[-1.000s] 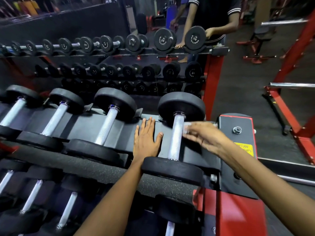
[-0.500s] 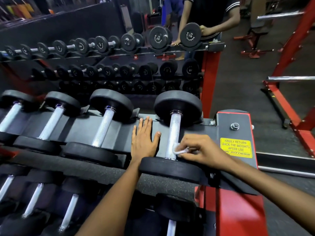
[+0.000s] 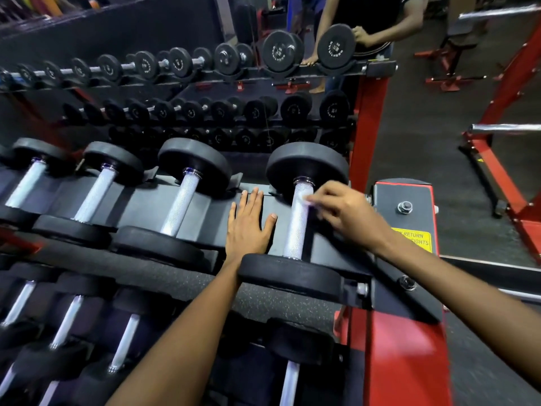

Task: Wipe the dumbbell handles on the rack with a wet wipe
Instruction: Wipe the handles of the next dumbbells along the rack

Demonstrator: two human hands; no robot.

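Observation:
The rightmost dumbbell on the top shelf has black round heads and a knurled silver handle. My right hand pinches a small white wet wipe against the far end of that handle, close to the far head. My left hand lies flat with straight fingers on the black rack shelf, just left of the same dumbbell. Three more dumbbells with silver handles, the nearest of them, sit in a row to the left.
A lower shelf with several dumbbells runs beneath my arms. The red rack end post carries a yellow notice. A second rack stands behind, where another person holds a dumbbell. Red frames with chrome bars stand at right.
My right hand slid the wipe from the near end of the handle up to its far end. My left hand stayed flat on the shelf.

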